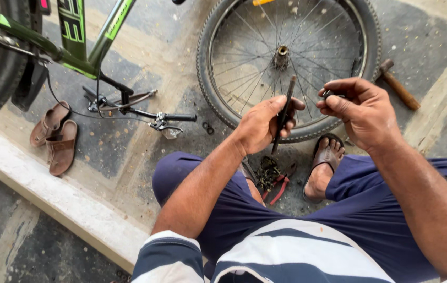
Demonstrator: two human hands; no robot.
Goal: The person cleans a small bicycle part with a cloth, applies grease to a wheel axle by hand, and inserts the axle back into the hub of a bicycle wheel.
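Above the bicycle wheel (286,63), the left hand (260,126) is closed around a dark axle rod (284,115); the right hand (362,110) pinches a small dark part (328,95). Best kept steady and aligned.

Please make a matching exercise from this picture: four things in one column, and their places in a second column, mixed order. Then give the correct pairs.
Things:
1. rod
2. wheel
3. hammer
4. pliers

Places:
A. on the ground between the person's feet
B. held in the left hand
C. on the ground right of the wheel
D. flat on the ground in front of both hands

The right hand pinches a small dark part, too small to tell.

Pairs: 1-B, 2-D, 3-C, 4-A
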